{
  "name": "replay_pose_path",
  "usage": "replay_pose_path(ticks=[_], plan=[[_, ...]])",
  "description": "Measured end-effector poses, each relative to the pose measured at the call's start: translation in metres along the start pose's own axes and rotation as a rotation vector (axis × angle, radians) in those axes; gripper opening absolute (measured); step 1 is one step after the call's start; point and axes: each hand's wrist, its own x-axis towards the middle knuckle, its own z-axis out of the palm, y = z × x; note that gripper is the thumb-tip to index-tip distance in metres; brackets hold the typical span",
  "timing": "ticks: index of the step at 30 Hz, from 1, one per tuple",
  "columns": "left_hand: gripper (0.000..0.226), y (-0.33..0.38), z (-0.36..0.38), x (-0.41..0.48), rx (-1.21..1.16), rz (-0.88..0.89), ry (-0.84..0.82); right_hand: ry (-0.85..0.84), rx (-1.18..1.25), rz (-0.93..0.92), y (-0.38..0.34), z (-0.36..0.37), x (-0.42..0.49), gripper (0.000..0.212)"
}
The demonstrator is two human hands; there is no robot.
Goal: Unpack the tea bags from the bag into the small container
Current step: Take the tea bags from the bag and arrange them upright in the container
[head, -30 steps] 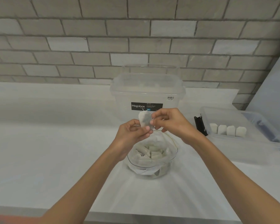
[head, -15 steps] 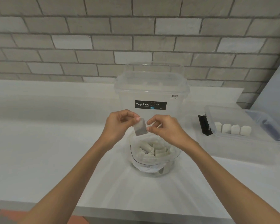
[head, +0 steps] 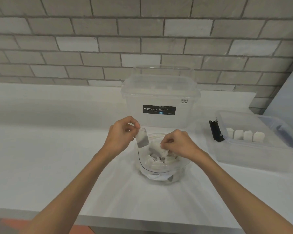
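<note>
Left hand point(head: 120, 135) pinches one tea bag point(head: 142, 138) above the plastic bag point(head: 152, 168), midway along the counter point(head: 57, 157). Right hand point(head: 178, 144) grips a second tea bag point(head: 156, 147) inside it. Extraction step, apparently. Next move calls for carrying both to the small container point(head: 243, 156) at the right edge.

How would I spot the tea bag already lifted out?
Find the Megabox tub by the brick wall; before it sits a clear bag of tea bags. Your tea bag hangs at its left rim, pinched by the left hand, clear of the rest.
</note>
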Motion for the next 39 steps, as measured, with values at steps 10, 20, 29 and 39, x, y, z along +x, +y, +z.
replay_pose_path(ticks=[10, 20, 29, 39], plan=[[0.02, 0.003, 0.008, 0.004, 0.056, -0.01, -0.063, 0.033, 0.239, 0.011, -0.002, -0.03, -0.005, 0.007], [0.018, 0.035, 0.034, 0.012, -0.089, 0.003, -0.313, -0.068, 0.25, -0.072, -0.015, -0.08, -0.012, 0.008], [0.011, 0.073, 0.079, 0.022, -0.47, -0.019, -0.172, 0.12, 0.491, 0.04, 0.002, -0.143, -0.017, 0.021], [0.011, 0.089, 0.157, 0.052, 0.102, 0.911, 0.178, 0.032, 0.6, 0.135, 0.047, -0.2, -0.016, 0.024]])
